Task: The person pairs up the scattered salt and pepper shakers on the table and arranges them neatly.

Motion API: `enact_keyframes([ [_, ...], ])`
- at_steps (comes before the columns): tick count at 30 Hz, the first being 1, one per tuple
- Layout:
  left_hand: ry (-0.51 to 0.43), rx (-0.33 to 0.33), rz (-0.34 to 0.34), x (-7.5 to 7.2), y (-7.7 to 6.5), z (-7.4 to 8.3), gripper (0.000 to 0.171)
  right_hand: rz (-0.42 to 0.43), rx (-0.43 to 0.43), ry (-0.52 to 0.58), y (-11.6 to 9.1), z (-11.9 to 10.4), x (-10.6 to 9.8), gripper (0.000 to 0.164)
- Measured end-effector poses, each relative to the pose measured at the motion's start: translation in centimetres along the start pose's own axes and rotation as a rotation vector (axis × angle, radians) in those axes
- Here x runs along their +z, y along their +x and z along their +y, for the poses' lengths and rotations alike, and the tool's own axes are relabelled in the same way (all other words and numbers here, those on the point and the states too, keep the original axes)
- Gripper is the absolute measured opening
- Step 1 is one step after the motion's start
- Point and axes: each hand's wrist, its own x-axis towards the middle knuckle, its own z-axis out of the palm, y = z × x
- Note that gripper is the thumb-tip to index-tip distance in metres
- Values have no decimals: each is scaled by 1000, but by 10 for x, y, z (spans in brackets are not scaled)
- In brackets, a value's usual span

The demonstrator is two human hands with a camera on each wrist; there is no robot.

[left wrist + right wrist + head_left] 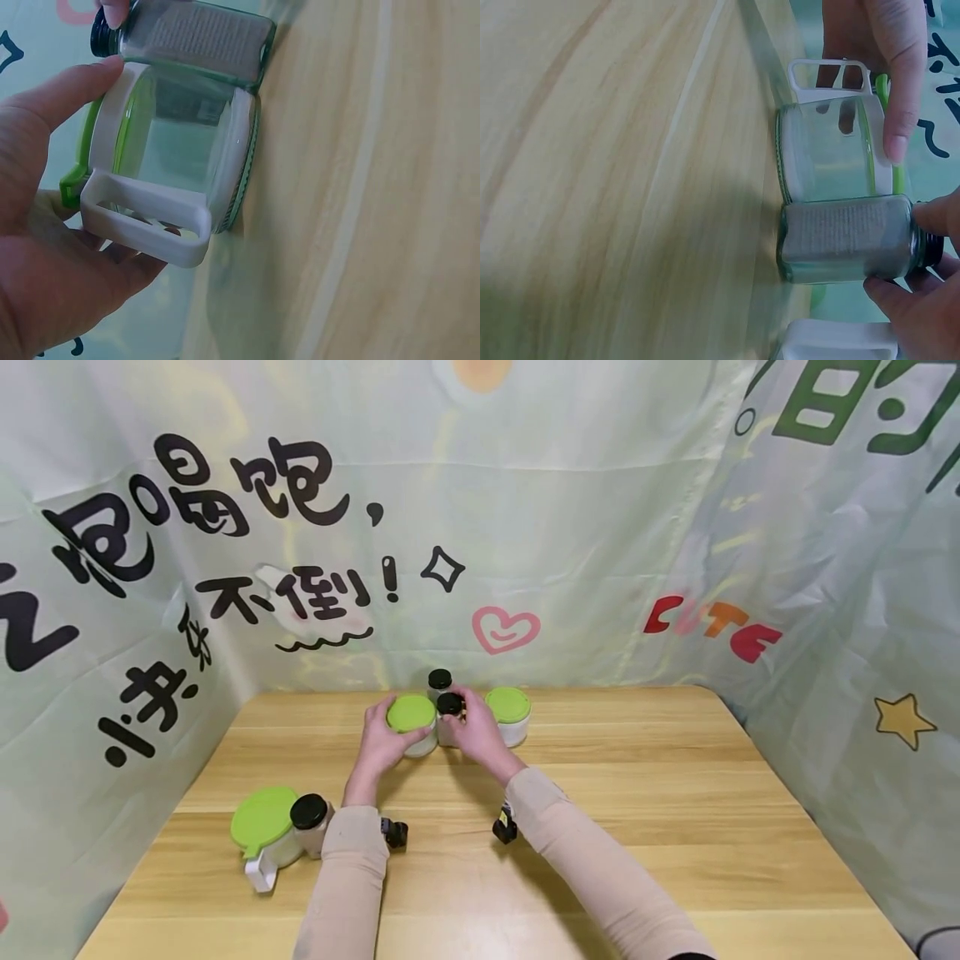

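Observation:
At the back of the table, my left hand [380, 742] holds a squat glass jar with a light green lid [411, 713] and a white handle. In the left wrist view the thumb lies along the lid rim of this green-lidded jar [187, 135], and the fingers pass behind its handle. My right hand [480, 733] grips a small square glass jar with a black cap [449, 703] near its top. The right wrist view shows this black-capped jar [840, 232], with a printed label, upright against the green-lidded jar's side.
Behind stands another black-capped jar [439, 679]. Right of my right hand is a second green-lidded jar [510, 706]. At the front left, a green-lidded jar with handle [264, 822] stands beside a black-capped jar [310, 814], near my left sleeve. A printed cloth [585, 543] hangs behind the table.

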Motion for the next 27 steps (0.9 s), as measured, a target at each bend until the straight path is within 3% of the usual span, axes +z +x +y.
enact_keyframes([
  [13,1,14,-44,-1,-17,1,89,-46,-28,-69,-16,-2,-14,50],
  [23,-49,24,-142,-8,-33,4,69,-61,-53,-61,-35,1,-26,49],
  [27,-12,38,-188,-13,-41,6,63,-73,-51,-51,-42,4,-30,51],
])
